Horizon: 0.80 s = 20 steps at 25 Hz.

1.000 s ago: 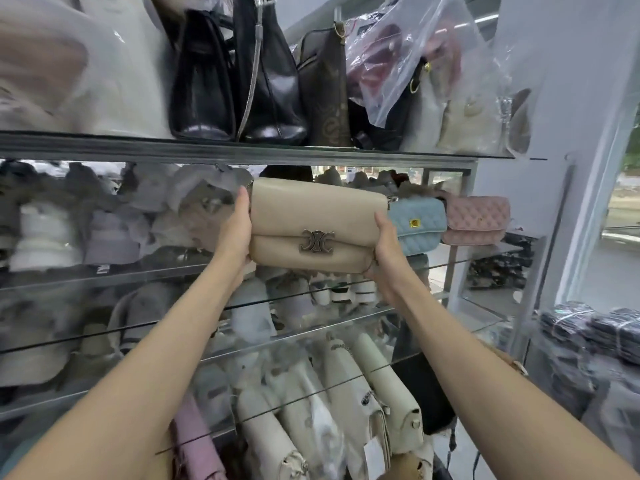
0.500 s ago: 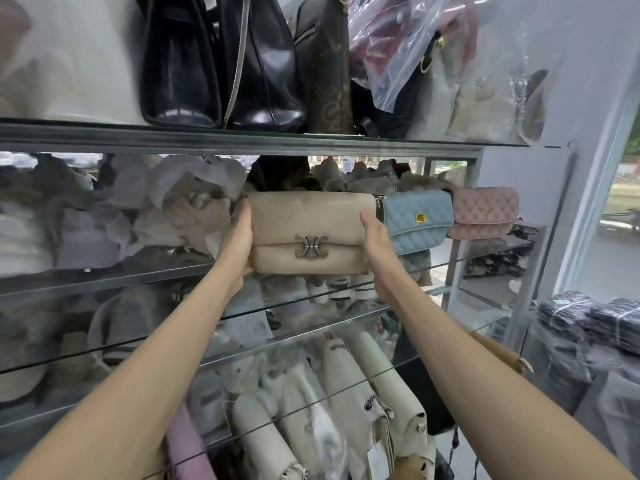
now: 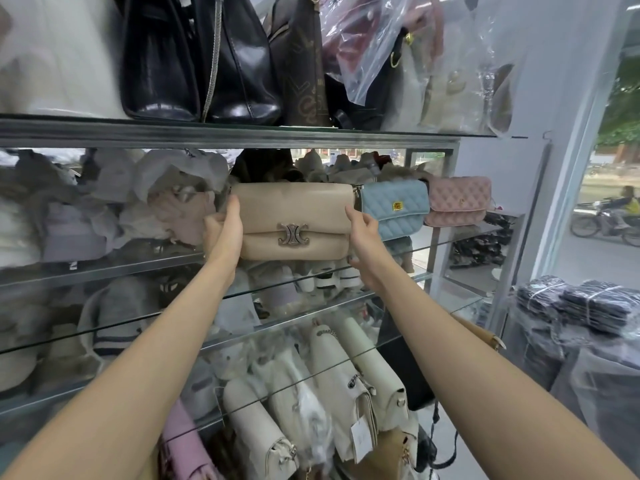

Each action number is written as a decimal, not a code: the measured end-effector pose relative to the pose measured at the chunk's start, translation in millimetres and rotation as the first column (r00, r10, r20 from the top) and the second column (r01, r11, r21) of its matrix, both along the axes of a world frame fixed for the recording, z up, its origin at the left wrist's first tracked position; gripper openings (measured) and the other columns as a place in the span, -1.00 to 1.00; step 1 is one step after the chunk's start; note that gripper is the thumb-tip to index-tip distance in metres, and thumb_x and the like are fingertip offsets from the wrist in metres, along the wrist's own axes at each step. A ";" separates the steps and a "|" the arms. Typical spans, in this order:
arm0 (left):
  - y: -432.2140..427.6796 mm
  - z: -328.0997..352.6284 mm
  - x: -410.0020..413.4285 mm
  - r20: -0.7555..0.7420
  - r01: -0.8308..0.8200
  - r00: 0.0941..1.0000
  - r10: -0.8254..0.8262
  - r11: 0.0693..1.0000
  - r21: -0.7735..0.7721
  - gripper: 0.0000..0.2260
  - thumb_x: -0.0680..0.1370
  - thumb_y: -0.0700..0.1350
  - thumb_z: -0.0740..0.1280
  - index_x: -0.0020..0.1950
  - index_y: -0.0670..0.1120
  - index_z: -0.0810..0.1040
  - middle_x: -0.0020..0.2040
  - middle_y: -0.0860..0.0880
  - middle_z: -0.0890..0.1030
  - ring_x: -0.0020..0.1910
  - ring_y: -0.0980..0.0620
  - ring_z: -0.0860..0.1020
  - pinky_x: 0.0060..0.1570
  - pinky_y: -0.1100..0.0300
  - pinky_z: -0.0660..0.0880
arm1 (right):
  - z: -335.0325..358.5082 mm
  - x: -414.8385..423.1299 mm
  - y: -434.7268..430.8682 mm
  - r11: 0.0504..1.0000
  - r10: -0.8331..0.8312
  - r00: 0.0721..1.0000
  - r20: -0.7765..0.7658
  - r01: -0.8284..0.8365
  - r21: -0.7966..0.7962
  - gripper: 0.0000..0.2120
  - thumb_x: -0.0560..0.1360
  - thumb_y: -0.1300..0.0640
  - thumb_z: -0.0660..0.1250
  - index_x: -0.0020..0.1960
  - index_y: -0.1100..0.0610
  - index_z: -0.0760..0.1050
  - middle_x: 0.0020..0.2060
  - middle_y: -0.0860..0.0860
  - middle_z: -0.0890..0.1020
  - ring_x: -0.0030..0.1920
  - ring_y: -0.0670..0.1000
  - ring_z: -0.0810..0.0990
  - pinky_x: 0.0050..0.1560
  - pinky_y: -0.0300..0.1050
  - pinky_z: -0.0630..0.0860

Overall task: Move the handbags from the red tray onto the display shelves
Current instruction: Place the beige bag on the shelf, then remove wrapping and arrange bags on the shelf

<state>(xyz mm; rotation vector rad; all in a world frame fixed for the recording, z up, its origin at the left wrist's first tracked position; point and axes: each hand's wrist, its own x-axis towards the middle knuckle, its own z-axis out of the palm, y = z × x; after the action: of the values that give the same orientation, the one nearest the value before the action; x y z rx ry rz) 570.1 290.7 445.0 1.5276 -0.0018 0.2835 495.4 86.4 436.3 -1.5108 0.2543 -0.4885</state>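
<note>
A shop's glass shelves (image 3: pixel 221 134) are filling the view, crowded with bags, with a window showing at the right. Black bags (image 3: pixel 194 64) are standing on the top shelf, and wrapped bags (image 3: pixel 173 202) are crowding the middle shelf's left side. A beige bag (image 3: pixel 294 209) is sitting at that shelf's front edge, upright. The left hand (image 3: pixel 225 226) is curling round its left end and the right hand (image 3: pixel 363 233) is gripping its right end. Whether its base is resting on the glass is unclear. A blue bag (image 3: pixel 394 206) is standing just beside it, with a pink bag (image 3: pixel 459 199) beyond. Seating it well probably means pushing it straight back and level, clasp (image 3: pixel 292 233) facing out, without shoving the blue bag or crushing the wrapping.
</note>
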 end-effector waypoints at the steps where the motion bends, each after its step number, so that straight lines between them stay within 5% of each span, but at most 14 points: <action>1: -2.3 -0.1 -8.9 0.018 -0.076 0.997 0.076 0.997 0.024 -0.58 0.57 0.33 0.18 0.19 0.02 0.40 0.35 -0.10 0.49 0.38 -0.14 0.43 0.41 -0.06 0.34 | -1.0 -8.1 -2.7 1.000 -0.009 1.000 -0.008 0.009 -0.002 -0.30 0.60 -0.29 0.20 0.60 0.00 0.10 0.55 0.01 0.28 0.48 0.08 0.33 0.50 0.21 0.30; 5: -29.2 0.6 -57.6 0.111 -0.114 0.988 0.107 0.992 0.057 -0.70 0.60 0.19 0.20 0.12 -0.01 0.44 0.30 -0.07 0.47 0.35 -0.10 0.40 0.32 -0.01 0.33 | -8.9 -59.9 -23.1 0.999 -0.052 0.998 -0.040 0.051 -0.019 -0.34 0.62 -0.24 0.20 0.60 0.01 0.11 0.48 0.01 0.30 0.35 0.06 0.38 0.39 0.14 0.40; 9: -91.6 -10.4 -107.0 0.128 0.205 0.969 -0.210 0.977 0.052 -0.79 0.61 0.10 0.20 -0.07 0.00 0.48 -0.11 0.04 0.56 -0.03 -0.01 0.53 0.05 0.03 0.45 | -28.3 -130.6 -63.2 0.989 -0.147 0.987 -0.056 0.147 -0.005 -0.55 0.63 -0.16 0.24 0.43 0.00 0.31 0.35 0.02 0.47 0.23 0.00 0.48 0.32 0.12 0.51; 12: -161.2 -33.8 -159.3 0.004 0.523 0.849 -0.528 0.842 0.134 -0.76 0.66 0.05 0.23 -0.13 -0.02 0.53 -0.22 0.02 0.56 -0.25 0.07 0.51 -0.16 0.14 0.44 | -49.3 -210.4 -106.7 0.957 -0.285 0.956 -0.072 0.288 0.027 -0.74 0.67 -0.04 0.22 0.30 0.04 0.41 0.18 0.01 0.57 0.13 -0.03 0.55 0.04 -0.07 0.58; 14: -208.7 -57.2 -202.6 -0.077 0.675 0.736 -0.673 0.719 0.169 -0.74 0.65 0.06 0.25 -0.15 -0.04 0.56 -0.25 0.02 0.57 -0.30 0.07 0.52 -0.21 0.17 0.43 | -68.3 -271.8 -137.7 0.917 -0.391 0.914 -0.104 0.396 0.035 -0.83 0.68 0.00 0.21 0.22 0.03 0.45 0.12 0.00 0.62 0.09 -0.03 0.58 0.02 -0.08 0.57; 20: -320.7 -125.2 -340.4 -0.289 0.905 0.426 -0.858 0.401 0.143 -0.72 0.65 0.05 0.25 -0.17 -0.06 0.54 -0.32 0.02 0.52 -0.39 0.10 0.46 -0.36 0.27 0.38 | -143.5 -445.1 -194.7 0.735 -0.650 0.723 -0.232 0.676 0.047 -0.85 0.67 -0.03 0.23 0.00 0.00 0.51 -0.07 -0.02 0.65 -0.10 -0.03 0.60 -0.19 -0.13 0.48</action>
<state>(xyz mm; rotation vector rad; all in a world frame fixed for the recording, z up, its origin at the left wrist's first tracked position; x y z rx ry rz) 229.7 -29.9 319.8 1.6082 -0.7591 -0.7742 50.3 -108.3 292.8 -1.3077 1.0020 -0.8726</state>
